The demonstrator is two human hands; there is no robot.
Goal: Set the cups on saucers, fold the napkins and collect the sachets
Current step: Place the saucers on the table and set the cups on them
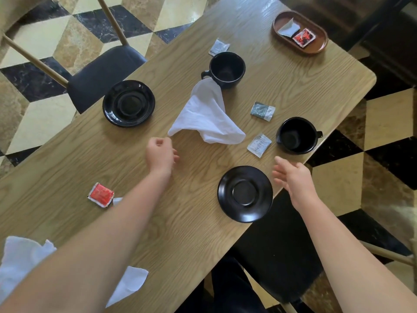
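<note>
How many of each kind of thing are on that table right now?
Cups: 2, one far, one near the right edge
Saucers: 2, left and near, both bare
Napkins: 2, one mid-table, one crumpled at the near left
Sachets: 6, four loose, two in the tray
Tray: 1
Total: 13

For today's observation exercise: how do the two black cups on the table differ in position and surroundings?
The far cup has its handle pointing left, with the crumpled white napkin touching its base. The near cup has its handle pointing right, stands by the table's right edge and touches no napkin; a white sachet lies beside it. Both are black, upright, empty and not yet on saucers.
</note>
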